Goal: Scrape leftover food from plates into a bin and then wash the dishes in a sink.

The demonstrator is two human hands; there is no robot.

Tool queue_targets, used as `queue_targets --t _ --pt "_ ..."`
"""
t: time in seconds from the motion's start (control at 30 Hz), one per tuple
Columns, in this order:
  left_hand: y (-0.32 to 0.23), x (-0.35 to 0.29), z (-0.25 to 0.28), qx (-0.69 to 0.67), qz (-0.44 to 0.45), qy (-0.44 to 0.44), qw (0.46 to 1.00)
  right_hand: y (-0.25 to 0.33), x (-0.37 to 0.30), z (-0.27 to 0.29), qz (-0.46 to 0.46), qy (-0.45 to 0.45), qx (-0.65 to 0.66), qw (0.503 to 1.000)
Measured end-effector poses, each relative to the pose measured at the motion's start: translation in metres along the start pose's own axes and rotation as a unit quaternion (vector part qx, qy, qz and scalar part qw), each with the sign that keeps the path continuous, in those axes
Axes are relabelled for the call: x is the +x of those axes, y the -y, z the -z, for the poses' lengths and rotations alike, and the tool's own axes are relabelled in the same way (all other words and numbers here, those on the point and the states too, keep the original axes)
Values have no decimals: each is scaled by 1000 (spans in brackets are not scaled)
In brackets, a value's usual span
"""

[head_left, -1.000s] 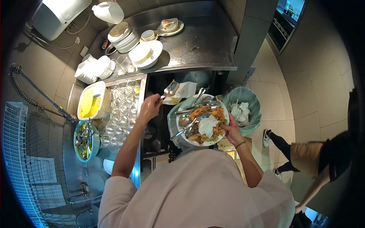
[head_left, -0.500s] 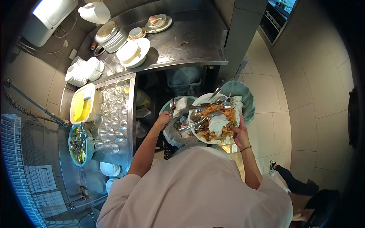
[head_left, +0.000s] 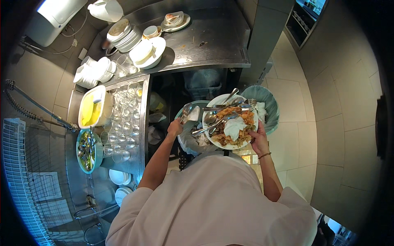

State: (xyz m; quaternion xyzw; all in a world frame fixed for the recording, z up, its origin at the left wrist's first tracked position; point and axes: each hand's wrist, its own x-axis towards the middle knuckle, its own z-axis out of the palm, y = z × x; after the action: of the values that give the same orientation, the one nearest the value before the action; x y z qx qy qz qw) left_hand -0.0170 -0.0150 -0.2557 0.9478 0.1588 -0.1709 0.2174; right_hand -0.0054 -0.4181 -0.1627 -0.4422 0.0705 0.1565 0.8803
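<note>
A spoon is in the closed fingers of my left hand, bowl end pointing away from me. Beside it is a white piece, probably a napkin; I cannot tell whether the spoon touches it. My right hand grips the right rim of a white plate, thumb on top. Food scraps, a crumpled napkin and several spoons and forks lie on the plate. It is held over a bag-lined bin, covering part of that bin's waste.
Another lined bin stands to the right. On the left are a rack of glasses, a cream tub with yellow contents and a turquoise basin of cutlery. Stacked plates and bowls sit on the steel counter.
The plate has shifted slightly up in view, and the left hand has moved slightly right with the spoon. The person's leg at the lower right is out of sight.
</note>
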Motion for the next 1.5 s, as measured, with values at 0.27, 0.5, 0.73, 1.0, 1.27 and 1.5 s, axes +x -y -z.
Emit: queue_targets --t 0.27,0.5,0.73,1.0,1.27,1.5 --pt "6 -3 -17 -151 42 -90 984 -1 2 -4 -2 -4 0 1000" --pt "9 8 -15 -370 32 96 924 1 -4 -8 11 -44 2 999" --pt "-1 22 -14 -430 7 176 886 -5 -14 -12 0 -69 26 997" --pt "32 58 -43 18 -126 21 992 -15 -35 -13 27 -90 90 992" --pt "98 106 -60 -171 -124 33 977 -20 -25 -39 76 -72 44 994" --pt "-23 38 -10 -106 93 -2 990 -6 -47 -30 66 -120 23 990"
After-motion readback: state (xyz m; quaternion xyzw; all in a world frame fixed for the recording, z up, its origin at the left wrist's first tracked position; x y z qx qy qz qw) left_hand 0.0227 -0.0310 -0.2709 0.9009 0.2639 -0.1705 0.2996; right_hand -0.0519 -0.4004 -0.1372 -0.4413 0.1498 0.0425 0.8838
